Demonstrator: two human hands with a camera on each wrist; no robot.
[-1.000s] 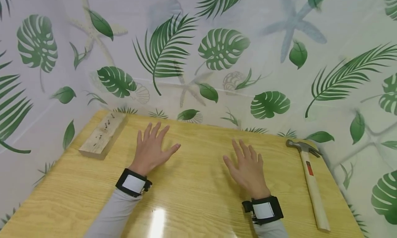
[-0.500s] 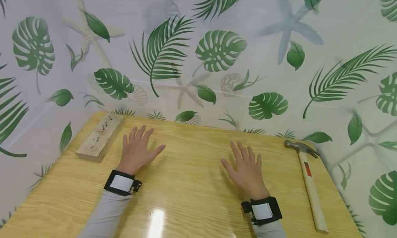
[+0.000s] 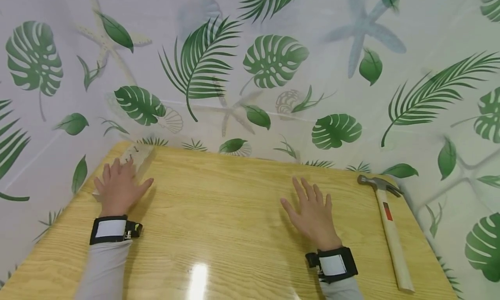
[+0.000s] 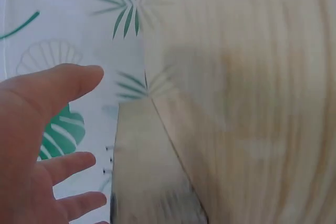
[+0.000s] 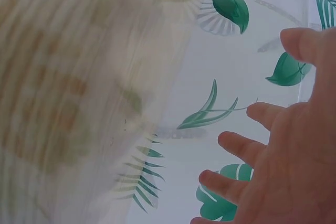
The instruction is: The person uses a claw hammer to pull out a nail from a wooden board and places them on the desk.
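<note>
In the head view my left hand [image 3: 120, 187] is over the near part of a wooden block [image 3: 145, 154], its fingers spread and thumb out to the right. Several nails stick up from the block's far end; the hand hides most of the rest. The left wrist view shows the block [image 4: 149, 166] beside the fingers, with a gap between them. My right hand [image 3: 313, 215] is held over the table at right of centre, fingers spread, with nothing in it. Nearest to it on the right lies a claw hammer [image 3: 393, 239] with a pale wooden handle and metal head.
The yellow wood-grain table [image 3: 218, 204] runs up to a white sheet [image 3: 269, 13] printed with leaves and starfish, which rises behind it and at both sides. A bright light reflection shows near the table's front.
My left hand has moved left from the middle-left of the table to over the wooden block. The right hand has stayed nearly in place. The hammer and block lie as before.
</note>
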